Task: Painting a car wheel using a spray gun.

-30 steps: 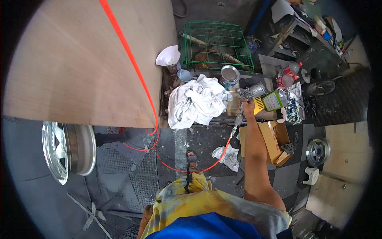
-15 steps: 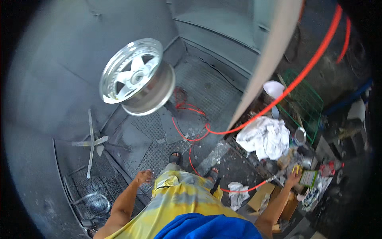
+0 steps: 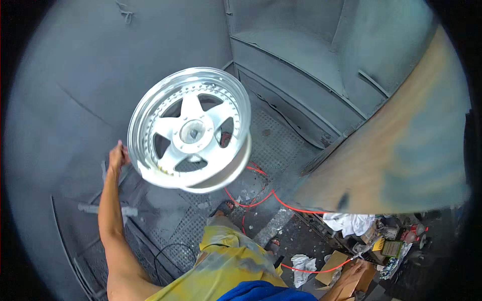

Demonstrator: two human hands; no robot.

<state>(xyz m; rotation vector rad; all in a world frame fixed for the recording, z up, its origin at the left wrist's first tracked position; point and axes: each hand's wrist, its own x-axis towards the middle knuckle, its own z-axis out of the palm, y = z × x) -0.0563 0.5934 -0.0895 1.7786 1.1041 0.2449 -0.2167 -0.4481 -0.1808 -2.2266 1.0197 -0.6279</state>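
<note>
A silver five-spoke wheel rim (image 3: pixel 165 128) hangs or stands raised in the middle of the view; its support is mostly hidden. My left hand (image 3: pixel 118 155) is raised just beside the rim's left edge, fingers loosely bent and apart, holding nothing I can see. Low on the right, my right hand (image 3: pixel 355 267) grips a metal spray gun (image 3: pixel 362 249) joined to an orange hose (image 3: pixel 326 269), close to a cardboard box (image 3: pixel 335 261).
Grey booth walls (image 3: pixel 281 22) surround the rim. A wooden panel (image 3: pixel 381 160) curves along the right. Below it are white cloths (image 3: pixel 346 223), a yellow-and-green can (image 3: pixel 390 248) and bottles (image 3: pixel 414 233). An X-shaped stand (image 3: pixel 90 209) lies at the left.
My view has swung from the cluttered bench toward the booth and rim. My left arm has risen to the rim's left side. The right hand remains down with the spray gun.
</note>
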